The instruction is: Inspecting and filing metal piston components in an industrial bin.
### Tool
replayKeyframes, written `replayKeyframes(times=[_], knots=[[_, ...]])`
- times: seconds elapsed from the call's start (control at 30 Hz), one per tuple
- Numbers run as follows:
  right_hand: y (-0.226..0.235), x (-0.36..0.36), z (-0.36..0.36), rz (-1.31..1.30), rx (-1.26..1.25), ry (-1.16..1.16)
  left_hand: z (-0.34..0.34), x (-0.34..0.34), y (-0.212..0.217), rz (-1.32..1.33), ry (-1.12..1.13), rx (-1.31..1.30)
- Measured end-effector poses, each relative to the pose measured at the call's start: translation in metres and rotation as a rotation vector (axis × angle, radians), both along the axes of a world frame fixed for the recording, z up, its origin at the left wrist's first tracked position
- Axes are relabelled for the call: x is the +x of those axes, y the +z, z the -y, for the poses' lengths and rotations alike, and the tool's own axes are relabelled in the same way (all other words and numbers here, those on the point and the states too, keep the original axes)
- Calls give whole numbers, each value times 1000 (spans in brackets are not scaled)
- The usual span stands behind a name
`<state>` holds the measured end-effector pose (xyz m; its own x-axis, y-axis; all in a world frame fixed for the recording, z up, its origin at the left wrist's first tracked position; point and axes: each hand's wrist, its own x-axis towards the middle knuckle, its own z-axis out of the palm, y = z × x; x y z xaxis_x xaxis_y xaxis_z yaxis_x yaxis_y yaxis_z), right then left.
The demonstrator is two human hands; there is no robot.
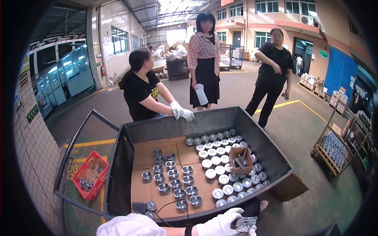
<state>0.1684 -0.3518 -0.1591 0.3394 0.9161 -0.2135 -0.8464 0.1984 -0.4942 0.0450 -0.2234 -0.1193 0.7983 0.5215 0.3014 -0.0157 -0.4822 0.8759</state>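
At the lower edge my left hand (220,225), in a white glove with a black band at the wrist, is closed round a shiny metal piston (246,223). A bit of white glove shows at the piston's right side; I cannot tell whether it belongs to my right hand. Just beyond lies a big dark metal bin (165,131) lined with cardboard. Its left half holds spaced-out pistons (176,183) with their open sides up. Rows of pistons (216,161) with round crowns up fill its right half. A small cardboard box (241,170) with metal pieces sits on them.
A co-worker's gloved hands (182,111) rest on the bin's far rim; two people stand behind. A red crate (91,176) with metal parts lies left, beside the bin's frame (71,145). At right stands a loaded cart (334,149). A black cable (167,204) crosses the near rim.
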Motion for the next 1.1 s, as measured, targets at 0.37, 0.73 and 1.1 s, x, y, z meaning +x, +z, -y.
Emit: replayKeyframes(times=[0.37,0.73,1.1], knots=[[-16,8,-26,-88,-31,19,-22,0,5,-155,92,196],[-37,3,2,-20,-87,-30,-6,-8,-7,-70,-22,-28],[-48,8,10,-105,-28,-37,-5,-2,-4,-138,-27,-24]])
